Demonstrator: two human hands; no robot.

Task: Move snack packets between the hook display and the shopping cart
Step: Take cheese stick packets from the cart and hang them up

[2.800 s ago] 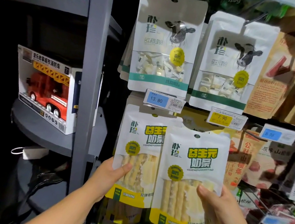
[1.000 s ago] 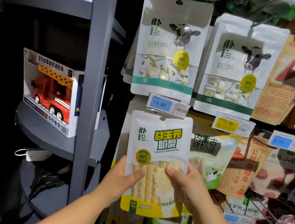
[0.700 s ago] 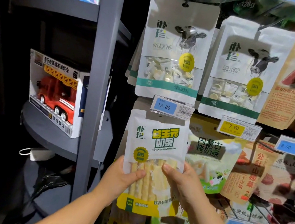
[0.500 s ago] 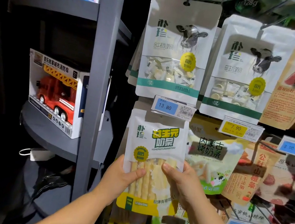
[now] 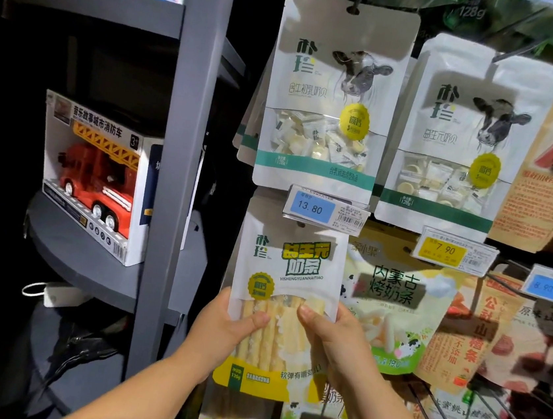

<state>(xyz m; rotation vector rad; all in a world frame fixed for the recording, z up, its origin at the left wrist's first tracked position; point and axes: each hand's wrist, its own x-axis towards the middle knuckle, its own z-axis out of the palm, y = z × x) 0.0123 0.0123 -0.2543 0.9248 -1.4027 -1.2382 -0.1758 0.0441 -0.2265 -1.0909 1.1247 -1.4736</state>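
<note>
I am holding the white and yellow plastic packet of milk sticks [image 5: 289, 279] with both hands, my left hand [image 5: 223, 327] pinching one side and my right hand [image 5: 332, 339] pinching the other, so it is not flopping. Its top is sitting just under the blue price tag [image 5: 313, 208], and I think I am lining it up with a hook I cannot see.

Left side dark, packets lit from front, right edge blurred.
</note>
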